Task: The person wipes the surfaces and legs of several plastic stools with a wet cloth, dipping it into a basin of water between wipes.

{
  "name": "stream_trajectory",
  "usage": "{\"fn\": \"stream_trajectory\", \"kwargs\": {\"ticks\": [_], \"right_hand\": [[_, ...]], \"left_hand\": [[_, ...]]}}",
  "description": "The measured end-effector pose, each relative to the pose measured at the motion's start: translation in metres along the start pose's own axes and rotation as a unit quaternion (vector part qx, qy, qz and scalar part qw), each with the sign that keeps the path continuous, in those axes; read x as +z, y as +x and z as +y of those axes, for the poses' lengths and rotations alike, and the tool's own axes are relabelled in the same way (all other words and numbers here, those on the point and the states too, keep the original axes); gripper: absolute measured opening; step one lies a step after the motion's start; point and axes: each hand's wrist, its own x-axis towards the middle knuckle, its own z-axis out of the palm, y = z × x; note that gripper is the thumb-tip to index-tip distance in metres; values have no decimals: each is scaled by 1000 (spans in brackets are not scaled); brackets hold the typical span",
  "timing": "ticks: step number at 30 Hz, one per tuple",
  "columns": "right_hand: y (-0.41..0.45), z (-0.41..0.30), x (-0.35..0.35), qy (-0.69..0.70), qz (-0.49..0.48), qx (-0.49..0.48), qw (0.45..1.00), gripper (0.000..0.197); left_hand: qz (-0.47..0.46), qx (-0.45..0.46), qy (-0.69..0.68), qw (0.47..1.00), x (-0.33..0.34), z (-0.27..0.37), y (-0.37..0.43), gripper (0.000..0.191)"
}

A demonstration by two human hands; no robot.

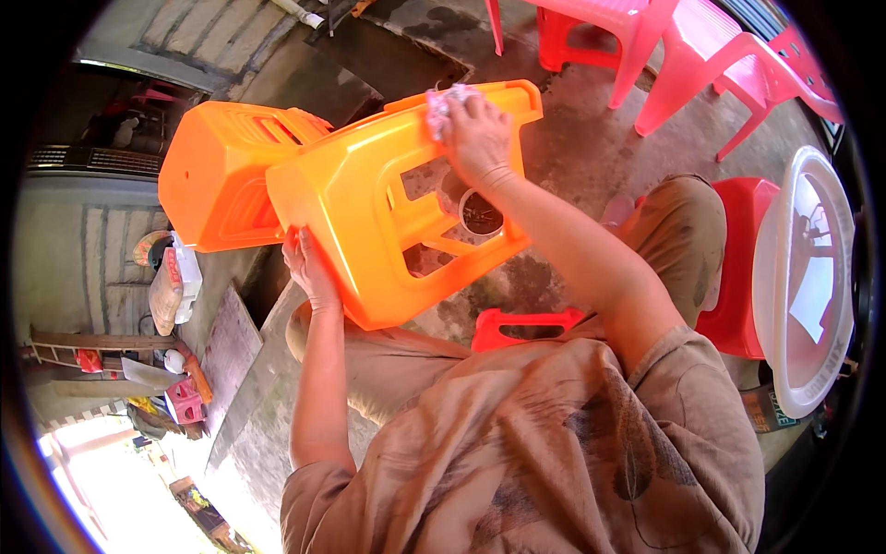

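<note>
An orange plastic stool (346,201) lies tilted on its side before me, over my lap. My left hand (309,266) grips it near the corner of its seat, at the lower left. My right hand (477,131) holds a crumpled pink and white cloth (446,111) pressed against the stool's side near the leg end. Another orange plastic stool (214,176) lies just beyond the left side of the first, its seat turned to the left. The fingertips of my left hand are partly hidden behind the stool's edge.
A white plastic basin (765,277) of water rests on a red stool (734,318) at my right. Pink plastic chairs (651,41) stand at the upper right. A round container (482,212) shows through the stool's opening. A small red stool (529,320) is by my lap.
</note>
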Motion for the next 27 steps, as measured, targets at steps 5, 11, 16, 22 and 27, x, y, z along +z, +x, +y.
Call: {"fn": "stream_trajectory", "kwargs": {"ticks": [5, 11, 16, 22, 27], "right_hand": [[9, 88, 22, -105, -184, 143, 967, 42], [46, 74, 21, -115, -215, 46, 969, 29], [20, 32, 22, 203, -89, -6, 975, 27], [7, 131, 52, -70, -162, -89, 980, 35], [12, 145, 51, 75, -242, 226, 940, 55]], "left_hand": [[-4, -16, -31, 999, 6, 10, -4, 57], [6, 12, 25, 1000, 1, -5, 8, 55], [-37, -58, -154, 986, -5, -1, -10, 53], [-48, -55, -176, 982, -4, 8, -15, 51], [-42, -15, -124, 991, -10, -2, -15, 54]]}}
